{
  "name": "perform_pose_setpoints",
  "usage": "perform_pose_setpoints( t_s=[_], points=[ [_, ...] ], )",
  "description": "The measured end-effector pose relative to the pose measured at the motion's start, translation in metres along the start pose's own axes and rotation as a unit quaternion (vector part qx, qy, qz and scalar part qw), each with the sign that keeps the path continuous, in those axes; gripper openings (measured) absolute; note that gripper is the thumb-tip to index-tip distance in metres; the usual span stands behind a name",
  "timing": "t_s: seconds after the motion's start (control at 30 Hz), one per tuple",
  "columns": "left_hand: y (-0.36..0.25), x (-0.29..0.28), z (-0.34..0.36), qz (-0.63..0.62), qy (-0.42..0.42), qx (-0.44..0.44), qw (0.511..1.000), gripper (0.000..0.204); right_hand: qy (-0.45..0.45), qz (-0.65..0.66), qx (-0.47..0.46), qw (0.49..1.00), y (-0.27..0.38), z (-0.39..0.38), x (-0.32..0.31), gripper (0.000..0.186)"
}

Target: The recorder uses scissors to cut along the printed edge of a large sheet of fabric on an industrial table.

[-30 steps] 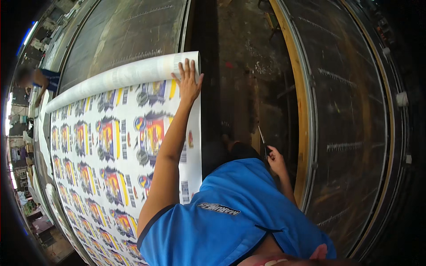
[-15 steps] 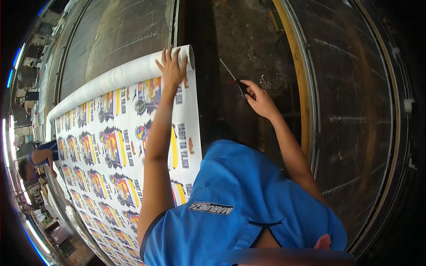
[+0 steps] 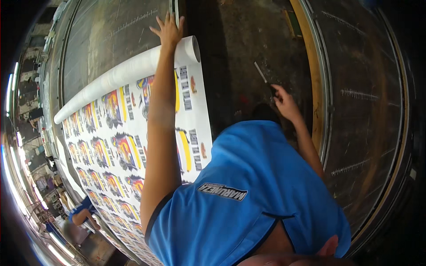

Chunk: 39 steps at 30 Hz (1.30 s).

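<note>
The sheet [image 3: 116, 132] lay along the dark surface [image 3: 104, 33], white and printed with rows of repeated purple, orange and yellow emblems [image 3: 126, 151], its far end wound into a plain white roll [image 3: 126, 71]. Just past the roll, the left hand [image 3: 168, 32] was spread wide; I couldn't tell whether it touched anything. The right hand [image 3: 286, 104], well apart, gripped a slim, pale-tipped tool [image 3: 261, 72].

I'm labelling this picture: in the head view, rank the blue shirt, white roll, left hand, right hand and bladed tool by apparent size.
Largest to smallest:
1. Blue shirt
2. White roll
3. Left hand and right hand: too alike to rank
4. Bladed tool, partly hidden
</note>
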<state>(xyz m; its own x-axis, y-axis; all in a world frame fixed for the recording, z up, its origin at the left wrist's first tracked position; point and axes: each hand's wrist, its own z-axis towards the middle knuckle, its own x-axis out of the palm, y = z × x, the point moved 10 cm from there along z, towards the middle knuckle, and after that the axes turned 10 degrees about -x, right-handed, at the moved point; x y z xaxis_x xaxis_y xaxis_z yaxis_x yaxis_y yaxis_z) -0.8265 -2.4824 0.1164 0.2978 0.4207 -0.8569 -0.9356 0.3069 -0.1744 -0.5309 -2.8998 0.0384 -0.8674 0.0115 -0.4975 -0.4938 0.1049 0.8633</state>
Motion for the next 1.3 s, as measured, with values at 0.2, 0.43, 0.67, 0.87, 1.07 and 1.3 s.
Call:
perform_pose_setpoints(
  t_s=[0.2, 0.43, 0.67, 0.87, 1.07, 1.3],
  points=[
    [-0.055, 0.089, 0.187, -0.082, 0.052, 0.034, 0.995, 0.054, -0.128, 0.101, 0.001, 0.987, -0.034, 0.138, -0.084, 0.047],
    [-0.019, 0.202, 0.277, -0.032, 0.117, 0.023, 0.992, 0.037, -0.092, 0.099, 0.040, 0.990, -0.114, 0.311, -0.128, 0.051],
    [-0.023, 0.230, 0.322, -0.025, 0.107, -0.026, 0.994, 0.064, -0.027, 0.031, 0.022, 0.999, -0.096, 0.577, -0.207, 0.053],
    [-0.024, 0.301, 0.460, -0.047, 0.046, -0.078, 0.995, 0.050, -0.028, 0.021, 0.037, 0.999, -0.106, 0.785, -0.241, 0.051],
    [0.034, 0.443, 0.787, -0.148, -0.012, -0.096, 0.984, 0.030, 0.018, 0.000, -0.073, 0.997, 0.014, 1.019, -0.249, 0.049],
    [-0.015, 0.519, 1.002, -0.196, 0.064, -0.027, 0.978, 0.027, -0.096, 0.137, -0.064, 0.984, 0.027, 1.185, -0.361, 0.048]
  ],
)
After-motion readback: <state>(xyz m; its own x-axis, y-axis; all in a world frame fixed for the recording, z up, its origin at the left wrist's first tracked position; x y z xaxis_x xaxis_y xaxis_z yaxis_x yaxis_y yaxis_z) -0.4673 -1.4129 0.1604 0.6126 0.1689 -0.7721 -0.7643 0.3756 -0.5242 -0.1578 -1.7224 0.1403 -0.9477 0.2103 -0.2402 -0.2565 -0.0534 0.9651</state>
